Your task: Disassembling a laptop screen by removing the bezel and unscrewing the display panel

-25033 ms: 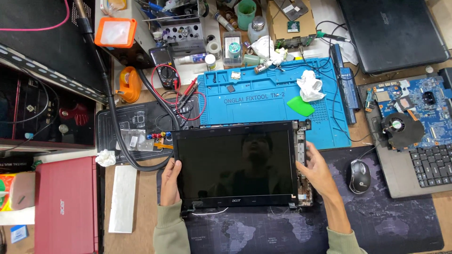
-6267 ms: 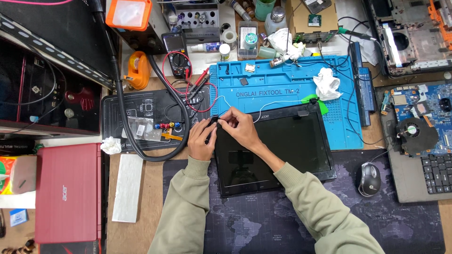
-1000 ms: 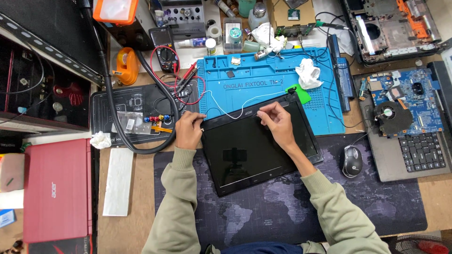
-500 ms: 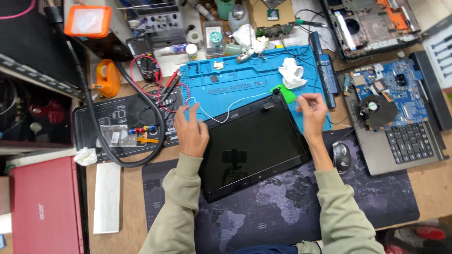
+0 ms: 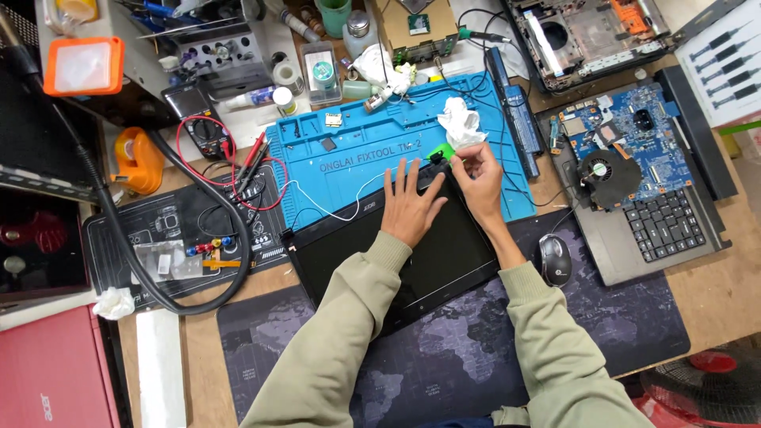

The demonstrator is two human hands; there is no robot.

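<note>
centre frame: left hand [image 5: 411, 208], fingers spread, now lies flat on the laptop screen panel [image 5: 396, 254]; right hand [image 5: 478, 176] has shifted to its upper corner, fingers pinched on the green pry tool [image 5: 438, 152].

Two hands: left hand [image 5: 410, 208] and right hand [image 5: 479, 176], both on one black laptop screen panel [image 5: 396, 257]. One blue repair mat [image 5: 349, 158]. One dark desk mat [image 5: 476, 349]. One computer mouse [image 5: 553, 259]. One opened laptop base [image 5: 642, 206] with one blue circuit board [image 5: 618, 139] and one fan [image 5: 607, 169]. One orange tape dispenser [image 5: 141, 160]. One red laptop [image 5: 49, 380]. One green pick [image 5: 440, 151]. Crumpled white tissues: two, one [image 5: 462, 125] on the repair mat, one [image 5: 113, 303] at the left.
</note>
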